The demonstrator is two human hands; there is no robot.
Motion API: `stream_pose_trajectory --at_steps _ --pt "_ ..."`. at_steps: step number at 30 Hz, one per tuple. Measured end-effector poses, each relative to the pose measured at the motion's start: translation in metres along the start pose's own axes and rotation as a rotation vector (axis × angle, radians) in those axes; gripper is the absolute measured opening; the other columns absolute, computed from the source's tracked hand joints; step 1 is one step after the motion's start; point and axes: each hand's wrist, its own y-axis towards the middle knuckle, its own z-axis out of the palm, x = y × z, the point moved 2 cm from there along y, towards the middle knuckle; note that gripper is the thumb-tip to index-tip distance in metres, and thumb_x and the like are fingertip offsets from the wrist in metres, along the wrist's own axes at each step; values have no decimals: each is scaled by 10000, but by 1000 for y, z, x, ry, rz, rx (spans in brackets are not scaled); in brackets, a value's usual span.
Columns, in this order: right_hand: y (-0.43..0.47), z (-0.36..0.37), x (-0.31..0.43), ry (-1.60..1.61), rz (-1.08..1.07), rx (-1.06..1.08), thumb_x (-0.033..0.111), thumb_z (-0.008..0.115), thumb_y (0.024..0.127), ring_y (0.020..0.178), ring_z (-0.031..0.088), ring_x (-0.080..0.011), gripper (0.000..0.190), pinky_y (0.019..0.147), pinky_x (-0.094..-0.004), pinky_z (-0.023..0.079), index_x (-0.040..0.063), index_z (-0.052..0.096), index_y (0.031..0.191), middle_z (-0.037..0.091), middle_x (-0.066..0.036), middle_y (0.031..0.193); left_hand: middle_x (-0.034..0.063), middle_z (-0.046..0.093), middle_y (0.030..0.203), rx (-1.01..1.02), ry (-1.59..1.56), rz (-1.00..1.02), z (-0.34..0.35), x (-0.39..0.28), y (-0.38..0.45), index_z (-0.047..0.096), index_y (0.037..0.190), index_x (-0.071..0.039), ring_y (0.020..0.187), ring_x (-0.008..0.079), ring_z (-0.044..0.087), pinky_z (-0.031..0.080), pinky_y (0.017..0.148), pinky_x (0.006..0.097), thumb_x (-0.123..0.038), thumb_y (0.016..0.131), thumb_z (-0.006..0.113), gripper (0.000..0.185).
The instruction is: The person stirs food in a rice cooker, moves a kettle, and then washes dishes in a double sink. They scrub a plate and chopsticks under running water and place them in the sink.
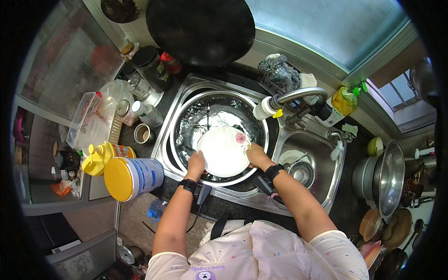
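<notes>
Between my two hands is a white plate (224, 154) with a pink flower printed near its rim. My left hand (196, 163) grips its left edge, and my right hand (258, 155) grips its right edge. The plate is over a large round metal basin (175, 147) of water, which sits in the left bowl of a stainless steel sink (164, 150). Light glints off the rippled water (217, 113). Fingers under the plate are mostly hidden.
A faucet (301, 92) with a white filter head reaches over the basin's right side. The right sink bowl (323, 168) holds a metal bowl (301, 173) and a white dish (292, 157). Bottles, jars and a yellow-lidded bucket (143, 178) crowd the left. A black wok (201, 31) stands behind.
</notes>
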Motion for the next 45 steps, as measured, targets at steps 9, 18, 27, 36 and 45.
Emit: stream_pose_trajectory --at_steps 9,18,27,36,45 --pt "18 11 -2 -276 9 -69 87 450 881 741 676 -386 282 556 -418 565 -137 480 1051 614 -322 943 257 651 977 -190 665 89 0 -17 6 653 995 -11 933 419 622 485 828 488 -293 951 432 360" --pt "14 9 8 -211 34 -36 -5 445 857 698 680 -377 258 530 -403 568 -83 475 1102 616 -294 1019 243 642 971 -50 -44 8 13 41 45 556 1126 85 835 359 658 539 666 419 -18 868 383 327" --pt "6 8 7 130 99 105 100 475 886 727 670 -288 301 508 -372 568 -25 488 1159 620 -184 986 261 640 955 -116 93 328 -25 -1 4 594 1078 50 915 406 614 480 807 432 -86 842 480 295" --pt "-47 -15 28 376 74 195 157 509 878 646 631 -169 349 473 -294 544 -24 510 1176 631 -117 897 106 650 850 41 -343 141 -11 -2 -7 605 1066 32 660 171 637 534 526 290 -105 939 462 235" --pt "-94 -36 90 -240 -401 -189 82 443 841 597 630 -303 256 510 -383 530 -76 498 1035 608 -232 766 254 646 880 -64 365 261 13 -13 5 651 894 28 835 405 623 486 762 467 -293 907 457 375"
